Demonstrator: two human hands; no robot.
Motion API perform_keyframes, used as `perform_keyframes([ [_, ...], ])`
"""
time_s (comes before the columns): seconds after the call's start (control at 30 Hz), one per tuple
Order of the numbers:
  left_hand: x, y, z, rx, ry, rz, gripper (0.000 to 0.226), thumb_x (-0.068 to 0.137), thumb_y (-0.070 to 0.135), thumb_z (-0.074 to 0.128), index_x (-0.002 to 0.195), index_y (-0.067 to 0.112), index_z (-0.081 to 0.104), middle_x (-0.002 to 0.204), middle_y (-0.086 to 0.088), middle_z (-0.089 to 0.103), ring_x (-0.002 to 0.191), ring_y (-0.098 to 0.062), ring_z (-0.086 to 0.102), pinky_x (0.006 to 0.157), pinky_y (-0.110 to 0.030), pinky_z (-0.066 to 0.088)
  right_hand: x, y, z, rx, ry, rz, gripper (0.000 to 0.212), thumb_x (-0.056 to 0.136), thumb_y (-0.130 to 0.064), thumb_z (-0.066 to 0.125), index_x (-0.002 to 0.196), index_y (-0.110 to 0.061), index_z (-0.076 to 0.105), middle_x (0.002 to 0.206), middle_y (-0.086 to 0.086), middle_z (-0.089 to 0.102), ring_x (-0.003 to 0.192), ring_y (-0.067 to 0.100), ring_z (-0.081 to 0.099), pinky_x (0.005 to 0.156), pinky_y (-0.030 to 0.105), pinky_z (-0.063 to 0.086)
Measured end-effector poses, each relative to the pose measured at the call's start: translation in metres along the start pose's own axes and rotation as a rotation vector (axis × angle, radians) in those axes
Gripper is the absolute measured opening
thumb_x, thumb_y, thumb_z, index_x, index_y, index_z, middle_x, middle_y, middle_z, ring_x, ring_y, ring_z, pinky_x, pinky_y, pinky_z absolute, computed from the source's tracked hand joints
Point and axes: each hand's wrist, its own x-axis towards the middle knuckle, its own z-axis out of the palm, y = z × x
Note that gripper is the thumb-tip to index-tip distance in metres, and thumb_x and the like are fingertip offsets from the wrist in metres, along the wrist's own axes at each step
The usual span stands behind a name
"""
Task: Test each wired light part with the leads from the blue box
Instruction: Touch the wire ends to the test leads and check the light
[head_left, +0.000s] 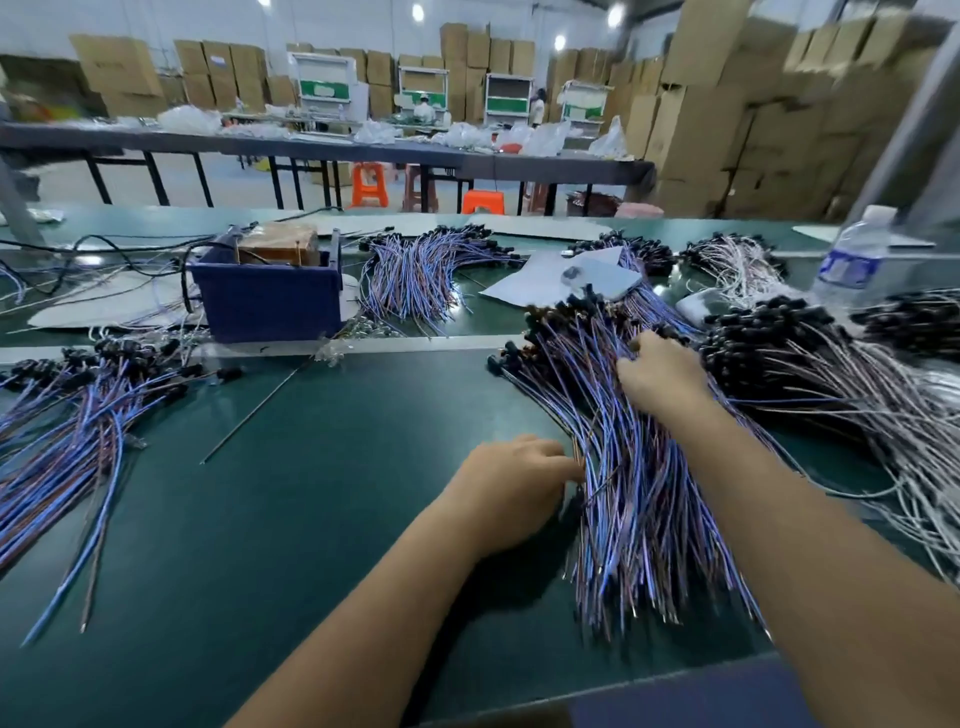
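On the green table (322, 519), right of centre, lies a bundle of blue and brown wired light parts (628, 467). Right hand (662, 371) rests curled on its top; left hand (514, 486) pinches wires at its edge. Behind, left, stands the blue box (270, 301).

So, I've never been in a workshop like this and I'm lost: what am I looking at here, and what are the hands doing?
There is one picture, taken by a camera worn on a person's head, looking down at their own bare hands over a green bench. No machine is involved. Heaps of wired light parts lie around: thin blue and brown wires ending in small black caps. The right hand rests on the nearest heap; whether it grips anything I cannot tell. The left hand pinches wires at that heap's edge. Behind sits the blue box, its leads trailing over the bench, untouched. A water bottle stands at the right.
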Motion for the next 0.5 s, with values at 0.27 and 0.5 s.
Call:
perform_keyframes([
  [0.27, -0.03, -0.056, -0.025, -0.047, 0.183, -0.428, 0.025, 0.091, 0.018, 0.049, 0.103, 0.028, 0.069, 0.101, 0.01, 0.065, 0.103, -0.014, 0.055, 0.074, -0.029, 0.044, -0.035, -0.075, 0.044, -0.096, 0.137, -0.188, 0.043, 0.085, -0.022, 0.048, 0.127, -0.013, 0.044, 0.139, 0.017, 0.032, 0.129, 0.034, 0.026, 0.108, 0.047, 0.021],
  [0.5, -0.086, -0.128, -0.074, 0.234, 0.357, -0.772, 0.024, 0.087, 0.018, 0.055, 0.102, 0.015, 0.074, 0.107, -0.008, 0.066, 0.104, -0.031, 0.052, 0.083, -0.036, 0.04, -0.082, -0.183, 0.097, -0.011, 0.22, -0.46, 0.051, 0.081, -0.022, 0.054, 0.13, -0.011, 0.047, 0.152, 0.016, 0.013, 0.143, 0.031, 0.004, 0.112, 0.05, 0.002],
])
